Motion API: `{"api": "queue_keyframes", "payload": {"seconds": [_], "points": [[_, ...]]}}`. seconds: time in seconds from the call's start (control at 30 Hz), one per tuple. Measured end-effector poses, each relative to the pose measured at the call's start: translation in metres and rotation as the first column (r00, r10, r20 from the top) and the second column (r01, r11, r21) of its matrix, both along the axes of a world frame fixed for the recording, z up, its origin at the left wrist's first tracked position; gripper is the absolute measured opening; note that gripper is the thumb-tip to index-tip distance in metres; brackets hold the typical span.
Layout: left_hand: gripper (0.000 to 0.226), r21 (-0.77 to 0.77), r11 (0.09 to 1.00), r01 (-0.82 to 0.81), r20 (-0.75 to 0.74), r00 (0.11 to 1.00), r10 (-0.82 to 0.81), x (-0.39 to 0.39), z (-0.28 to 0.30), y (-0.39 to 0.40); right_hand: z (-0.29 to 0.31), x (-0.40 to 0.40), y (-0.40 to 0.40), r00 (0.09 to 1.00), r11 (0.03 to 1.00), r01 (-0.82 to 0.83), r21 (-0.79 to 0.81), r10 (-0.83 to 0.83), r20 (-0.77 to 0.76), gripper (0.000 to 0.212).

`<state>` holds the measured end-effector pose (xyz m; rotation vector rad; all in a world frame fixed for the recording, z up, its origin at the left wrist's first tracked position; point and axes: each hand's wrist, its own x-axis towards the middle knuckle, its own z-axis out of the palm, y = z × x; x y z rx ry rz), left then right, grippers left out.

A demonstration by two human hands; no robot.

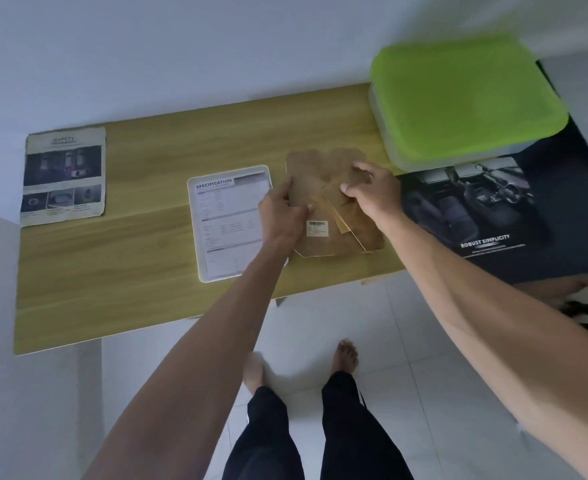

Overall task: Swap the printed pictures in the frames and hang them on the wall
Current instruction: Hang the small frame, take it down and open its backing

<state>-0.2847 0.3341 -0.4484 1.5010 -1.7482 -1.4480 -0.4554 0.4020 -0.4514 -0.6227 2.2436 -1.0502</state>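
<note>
- A brown frame back [334,206] is laid face down at the centre of the wooden surface [129,258].
- Its left edge is pinched by the left hand [280,216]; a tab near its middle is pinched by the right hand [372,192].
- A white frame [228,223] with the "SPECIFICATION" print is placed just left of it.
- A loose print [63,176] is seen at the upper left, a dark poster [500,216] at the right.

Table [147,271]: pale wood-grain top, smooth, matt. Frame back [334,216]: brown fibreboard, matt, with white paper barcode label [316,227]. Specification sheet [228,220]: white paper. Poster [514,216]: dark glossy print. Box lid [465,95]: lime-green smooth plastic. Floor [424,375]: pale glossy tiles.
</note>
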Motion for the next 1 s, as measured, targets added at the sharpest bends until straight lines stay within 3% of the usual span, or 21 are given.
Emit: {"api": "queue_keyframes", "payload": {"seconds": [0.27, 0.37, 0.5, 0.63, 0.77, 0.87, 1.0], "points": [[0.055, -0.084, 0.988, 0.132, 0.303, 0.948, -0.101, -0.029, -0.006, 0.017, -0.026, -0.015, 0.014, 0.984, 0.984, -0.049, 0.170, 0.076, -0.159, 0.066], [0.038, -0.108, 0.976, 0.189, 0.411, 0.902, -0.129, -0.037, -0.015, 0.017, -0.027, -0.013, 0.014, 0.947, 0.963, -0.077, 0.259, 0.152, -0.283, 0.062], [0.018, -0.101, 0.966, 0.237, 0.536, 0.831, -0.148, -0.044, -0.017, 0.017, -0.027, -0.011, 0.014, 0.922, 0.939, -0.097, 0.330, 0.210, -0.326, 0.058], [0.030, -0.163, 0.951, 0.263, 0.516, 0.844, -0.145, -0.038, -0.008, 0.014, -0.015, -0.003, 0.010, 0.868, 0.896, -0.079, 0.438, 0.278, -0.412, 0.053], [0.044, -0.290, 0.949, 0.121, 0.465, 0.885, 0.029, -0.004, 0.006, 0.002, 0.003, 0.020, -0.007, 0.873, 0.951, -0.144, 0.272, 0.252, -0.418, 0.042], [0.052, -0.279, 0.960, -0.003, 0.516, 0.843, 0.153, 0.036, 0.006, -0.012, 0.014, 0.053, -0.028, 0.902, 0.962, -0.236, 0.138, 0.270, -0.336, 0.034], [0.070, -0.223, 0.974, -0.033, 0.574, 0.803, 0.159, 0.083, -0.002, -0.022, 0.019, 0.106, -0.049, 0.908, 0.941, -0.308, 0.142, 0.335, -0.253, 0.038]]}}
